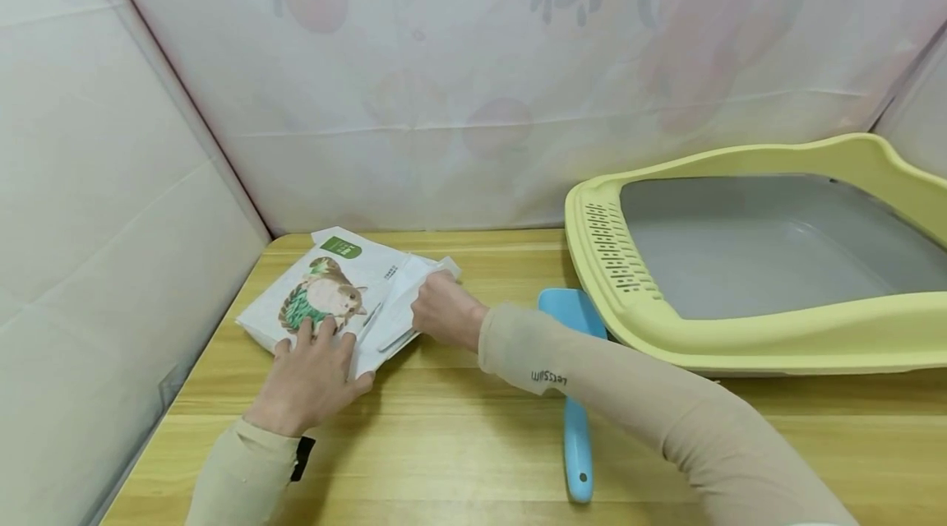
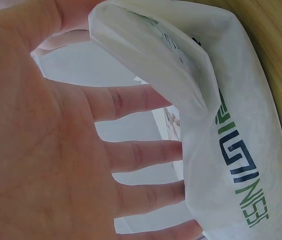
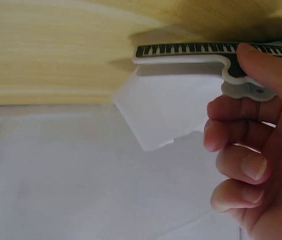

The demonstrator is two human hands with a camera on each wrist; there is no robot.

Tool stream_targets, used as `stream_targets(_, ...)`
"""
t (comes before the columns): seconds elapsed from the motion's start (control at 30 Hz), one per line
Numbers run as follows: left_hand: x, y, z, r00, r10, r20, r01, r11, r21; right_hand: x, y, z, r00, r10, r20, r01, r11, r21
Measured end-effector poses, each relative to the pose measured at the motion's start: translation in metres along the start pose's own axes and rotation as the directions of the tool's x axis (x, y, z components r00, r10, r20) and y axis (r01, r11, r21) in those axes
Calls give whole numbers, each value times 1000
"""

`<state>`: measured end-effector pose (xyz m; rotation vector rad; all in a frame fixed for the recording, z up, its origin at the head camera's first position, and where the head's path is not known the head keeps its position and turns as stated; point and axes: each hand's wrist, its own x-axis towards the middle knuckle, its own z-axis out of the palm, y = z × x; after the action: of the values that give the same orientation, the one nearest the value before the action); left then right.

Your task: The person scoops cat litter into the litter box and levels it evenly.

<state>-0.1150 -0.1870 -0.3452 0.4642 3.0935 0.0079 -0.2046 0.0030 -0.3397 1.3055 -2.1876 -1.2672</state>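
Observation:
A white bag (image 1: 268, 311) printed with a cat lies flat at the table's left side. My left hand (image 1: 311, 378) rests on its near edge with fingers spread. In the left wrist view, the fingers of that hand (image 2: 45, 145) reach straight across to the bag (image 2: 253, 100), whose end is folded over. My right hand (image 1: 447, 311) is at the bag's right end. In the right wrist view, thumb and curled fingers of this hand (image 3: 258, 170) pinch a white clip (image 3: 186, 49) with a piano-key pattern, beside a white corner of the bag (image 3: 166, 105).
A blue scoop (image 1: 579, 448) lies on the wooden table (image 1: 444, 444), partly under my right forearm. To the right stands a yellow-rimmed litter box (image 1: 740, 345) with a grey inside. Fabric walls (image 1: 444, 99) rise behind the table and on the left.

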Motion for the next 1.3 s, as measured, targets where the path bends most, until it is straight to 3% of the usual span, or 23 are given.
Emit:
stream_targets(0.57, -1, -2, 2, 999, -6, -32, 6, 1000, -5, 0, 6, -7, 998, 5, 57, -7, 999, 41)
stream_targets(0.97, -1, -1, -1, 1000, -6, -13, 6, 1000, -2, -1, 12, -5, 998, 9, 69, -16, 996, 91)
stream_targets(1.3, -2, -2, -1, 999, 1, -46, 0, 1000, 7, -2, 15, 0, 1000, 15, 25, -18, 994, 105)
